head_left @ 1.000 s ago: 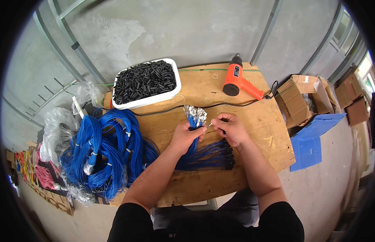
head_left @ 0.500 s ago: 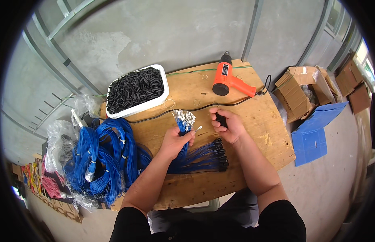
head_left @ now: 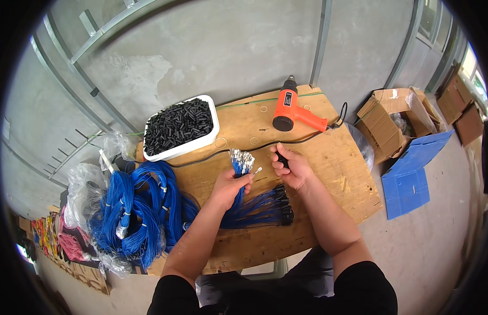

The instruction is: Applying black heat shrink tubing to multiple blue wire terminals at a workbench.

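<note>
Bundle of thin blue wires with silver metal terminals [head_left: 240, 167] sits at centre frame, upright-ish, terminals fanned at the top, one wire end sticking out to the right. Left hand [head_left: 231, 186] is closed around the bundle below the terminals. Right hand [head_left: 288, 165], just right of it, is curled shut on a small black tube piece [head_left: 281, 158]; hands close together but apart. Below them, a row of blue wires with black sleeved ends [head_left: 265, 207] lies flat on the worn plywood tabletop [head_left: 328, 157]. Upper left of centre: white rectangular tray full of short black tubes [head_left: 180, 127]. Top centre: orange heat gun [head_left: 291, 109], its black cord running left across the board. Left edge: big heap of coiled blue wire [head_left: 139, 210] beside clear plastic bags [head_left: 84, 186]. Right: open cardboard box [head_left: 391, 121] and blue flat sheet [head_left: 412, 170] on the concrete floor.
</note>
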Tool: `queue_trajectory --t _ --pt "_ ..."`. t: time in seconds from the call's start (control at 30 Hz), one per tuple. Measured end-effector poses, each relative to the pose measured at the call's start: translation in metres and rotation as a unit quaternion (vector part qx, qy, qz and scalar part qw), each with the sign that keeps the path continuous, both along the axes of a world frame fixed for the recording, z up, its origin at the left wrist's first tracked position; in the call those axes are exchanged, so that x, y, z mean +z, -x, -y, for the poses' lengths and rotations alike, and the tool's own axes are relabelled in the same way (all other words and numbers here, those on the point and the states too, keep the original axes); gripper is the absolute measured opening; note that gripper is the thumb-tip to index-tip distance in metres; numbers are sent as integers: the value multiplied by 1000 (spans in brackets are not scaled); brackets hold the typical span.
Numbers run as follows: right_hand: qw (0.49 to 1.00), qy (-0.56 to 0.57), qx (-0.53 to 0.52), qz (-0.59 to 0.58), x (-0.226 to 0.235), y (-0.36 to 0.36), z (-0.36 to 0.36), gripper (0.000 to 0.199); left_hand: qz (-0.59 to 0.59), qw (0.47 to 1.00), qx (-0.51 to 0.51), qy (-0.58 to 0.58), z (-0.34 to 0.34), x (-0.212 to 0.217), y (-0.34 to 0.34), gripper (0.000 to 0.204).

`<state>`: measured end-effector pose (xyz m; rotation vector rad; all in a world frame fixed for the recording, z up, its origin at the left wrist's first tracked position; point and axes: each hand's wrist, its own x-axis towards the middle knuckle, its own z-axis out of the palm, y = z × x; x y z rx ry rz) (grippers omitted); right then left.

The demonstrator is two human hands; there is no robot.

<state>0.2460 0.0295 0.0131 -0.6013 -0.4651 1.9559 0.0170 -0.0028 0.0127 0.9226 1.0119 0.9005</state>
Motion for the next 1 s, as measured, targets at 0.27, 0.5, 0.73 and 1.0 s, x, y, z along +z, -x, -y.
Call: queue_trajectory --t 0.27,0.5,0.73,1.0 --pt "999 25 19 -5 2 -4 1 17 54 998 18 -11 4 -12 5 18" --pt "1000 14 11 26 8 1 6 15 43 999 0 -31 10 -4 5 16" --pt "998 9 32 44 9 5 9 15 50 998 16 -37 8 -3 4 16" --pt "992 -18 29 120 9 15 14 18 64 996 27 -52 6 -7 7 13"
